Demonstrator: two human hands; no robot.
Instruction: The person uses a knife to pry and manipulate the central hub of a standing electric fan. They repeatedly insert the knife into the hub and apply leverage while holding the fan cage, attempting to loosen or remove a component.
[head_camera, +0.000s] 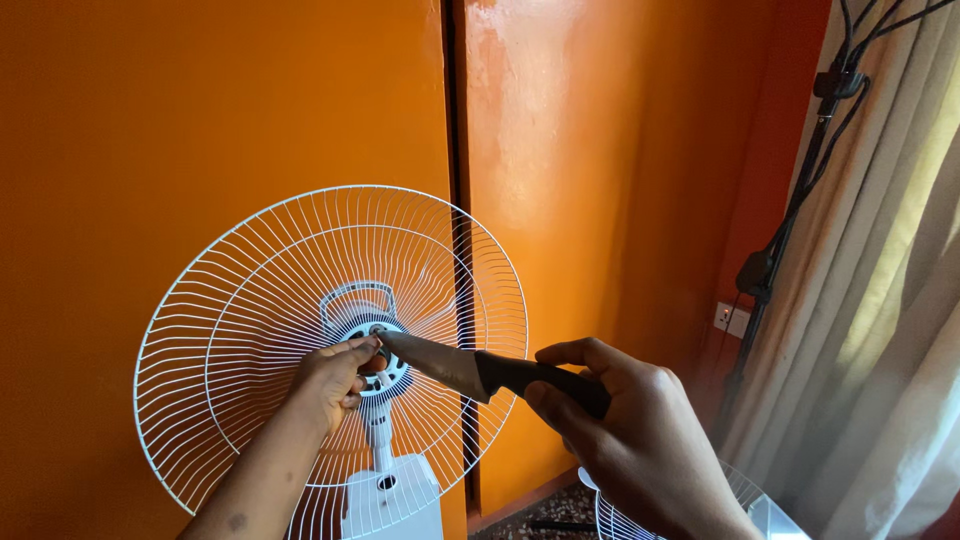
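A white wire fan guard (250, 290) stands on a white fan body (392, 497) in front of an orange wall. My left hand (330, 380) rests its fingers on the round hub (378, 340) at the guard's centre. My right hand (630, 430) grips the dark handle of a knife (470, 368). The blade points left and its tip meets the hub right beside my left fingers.
Behind the fan, a dark vertical gap (455, 150) splits the orange wall (150, 120). A wall socket (730, 319) sits at the right, with black cables (800, 200) hanging in front of beige curtains (890, 300). Another white wire guard (640, 515) lies low at the right.
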